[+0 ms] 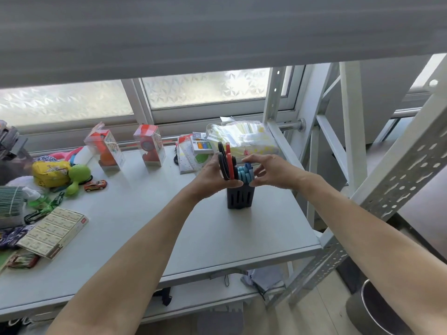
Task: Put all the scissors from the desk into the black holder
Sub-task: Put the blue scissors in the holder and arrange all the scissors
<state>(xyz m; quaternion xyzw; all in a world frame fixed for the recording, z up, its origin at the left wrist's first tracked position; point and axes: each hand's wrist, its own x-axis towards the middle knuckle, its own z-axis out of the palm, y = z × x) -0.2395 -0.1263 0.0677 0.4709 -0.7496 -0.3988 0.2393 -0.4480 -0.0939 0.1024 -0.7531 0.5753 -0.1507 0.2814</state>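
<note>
A: Gripped: left hand (212,174) is clamped round the red-and-black scissors (227,163), fingers on the handle loops, blades down into the black holder (239,197).

B: Right side?

A: Right hand (271,171) pinches at the blue scissors (245,175) already standing in the holder; probably touching the loops, but fingers overlap them so a firm hold can't be confirmed.

B: Where's the holder?

A: On the desk (145,226), about 1 o'clock from frame centre; toy clutter sits at 9 o'clock.

B: Axis?

A: Long axis near vertical, handles at 12, tips at 6, slightly tilted toward 11.

B: Handling?

A: Judging by look: stiff, light, steel blades with plastic loops, not fragile. Smooth loops could slip, so hold by the loops or just below the pivot, never the blades. Tips may catch on the slots.
</note>
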